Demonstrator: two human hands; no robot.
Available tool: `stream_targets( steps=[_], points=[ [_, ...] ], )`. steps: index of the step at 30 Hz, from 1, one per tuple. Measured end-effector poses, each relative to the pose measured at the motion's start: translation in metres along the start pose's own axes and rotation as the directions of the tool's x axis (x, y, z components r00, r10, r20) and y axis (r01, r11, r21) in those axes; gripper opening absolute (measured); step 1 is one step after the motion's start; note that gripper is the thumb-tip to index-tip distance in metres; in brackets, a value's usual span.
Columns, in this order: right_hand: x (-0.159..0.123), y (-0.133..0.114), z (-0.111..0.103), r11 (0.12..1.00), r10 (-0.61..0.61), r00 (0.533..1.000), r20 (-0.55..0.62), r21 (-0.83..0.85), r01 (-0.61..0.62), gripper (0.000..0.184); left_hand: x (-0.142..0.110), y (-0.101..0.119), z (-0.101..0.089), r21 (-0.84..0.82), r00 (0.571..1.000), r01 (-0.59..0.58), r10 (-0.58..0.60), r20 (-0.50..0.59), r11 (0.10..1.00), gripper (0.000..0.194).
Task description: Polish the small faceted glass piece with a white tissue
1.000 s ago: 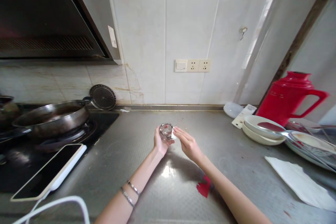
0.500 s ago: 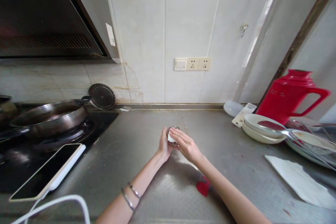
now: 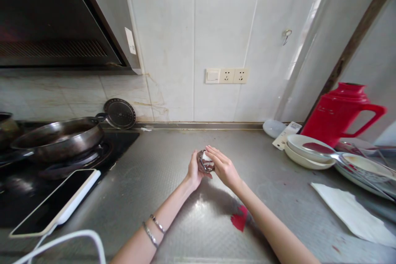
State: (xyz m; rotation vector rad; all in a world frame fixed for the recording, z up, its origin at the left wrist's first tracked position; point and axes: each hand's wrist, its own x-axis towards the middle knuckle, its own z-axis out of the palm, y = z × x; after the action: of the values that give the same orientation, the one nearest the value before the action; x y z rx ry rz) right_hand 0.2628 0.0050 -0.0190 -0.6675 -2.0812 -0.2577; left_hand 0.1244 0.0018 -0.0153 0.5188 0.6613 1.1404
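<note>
A small round brownish object [image 3: 201,164] with a shiny, glassy surface and a dark rim sits in my left hand [image 3: 194,174]. The left fingers curl around its left side and underside. White patches show on its upper right; whether they are paper, a label or glare I cannot tell. My right hand [image 3: 227,170] lies against the right side of the object with its fingers stretched out flat, the fingertips next to the white patch. Its thumb is hidden. Both hands are held over the middle of the metal countertop [image 3: 167,165].
On the left are a steel pan [image 3: 64,136] on the black stove [image 3: 123,144], and a phone [image 3: 52,206] with a white cable [image 3: 71,235]. On the right stand a red thermos jug [image 3: 340,111], stacked bowls [image 3: 305,159] and a white paper sheet [image 3: 352,210]. Wall sockets [image 3: 233,76] are ahead.
My right hand has slid to the right across the round object, uncovering more of its surface. The left hand keeps hold of the object in nearly the same place.
</note>
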Motion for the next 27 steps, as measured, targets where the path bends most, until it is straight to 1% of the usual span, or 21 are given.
stream_targets(
  steps=[4,7,10,13,15,17,20,23,25,27],
  points=[
    [-0.001,0.005,0.000,0.999,0.029,0.999,0.029,0.036,-0.030,0.049,0.001,0.001,-0.004,0.051,0.999,-0.037,0.037,0.006,0.998,0.049],
    [-0.002,0.007,0.001,0.998,0.040,0.998,0.048,0.040,-0.042,0.051,0.003,0.002,-0.006,0.027,1.000,-0.027,0.027,0.001,0.999,0.049],
    [-0.002,0.006,0.003,0.998,0.049,0.997,0.053,0.038,-0.051,0.054,0.005,0.004,-0.008,-0.029,0.999,-0.027,0.026,-0.038,0.999,0.045],
    [-0.001,0.000,0.006,0.999,0.042,0.998,0.055,0.032,-0.043,0.057,0.007,0.007,-0.010,-0.094,0.992,-0.046,0.035,-0.118,0.994,0.041],
    [-0.001,-0.006,0.009,0.999,0.039,0.998,0.054,0.025,-0.041,0.056,0.008,0.009,-0.011,-0.140,0.983,-0.080,0.055,-0.178,0.987,0.038],
    [-0.001,-0.013,0.014,0.999,0.031,0.998,0.050,0.024,-0.032,0.055,0.010,0.010,-0.012,-0.186,0.974,-0.122,0.082,-0.210,0.975,0.036],
    [-0.001,-0.025,0.021,0.999,0.010,0.999,0.042,0.040,-0.011,0.057,0.011,0.011,-0.014,-0.220,0.972,-0.136,0.087,-0.220,0.966,0.034],
    [-0.002,-0.035,0.028,0.998,0.016,0.999,0.040,0.063,-0.019,0.059,0.012,0.009,-0.015,-0.230,0.969,-0.164,0.113,-0.221,0.959,0.030],
    [-0.003,-0.039,0.030,0.996,0.025,0.999,0.041,0.082,-0.028,0.059,0.012,0.005,-0.015,-0.233,0.967,-0.186,0.135,-0.218,0.954,0.029],
    [-0.003,-0.039,0.030,0.994,0.030,0.999,0.041,0.104,-0.034,0.058,0.011,0.002,-0.014,-0.220,0.969,-0.180,0.135,-0.205,0.959,0.031]
  ],
)
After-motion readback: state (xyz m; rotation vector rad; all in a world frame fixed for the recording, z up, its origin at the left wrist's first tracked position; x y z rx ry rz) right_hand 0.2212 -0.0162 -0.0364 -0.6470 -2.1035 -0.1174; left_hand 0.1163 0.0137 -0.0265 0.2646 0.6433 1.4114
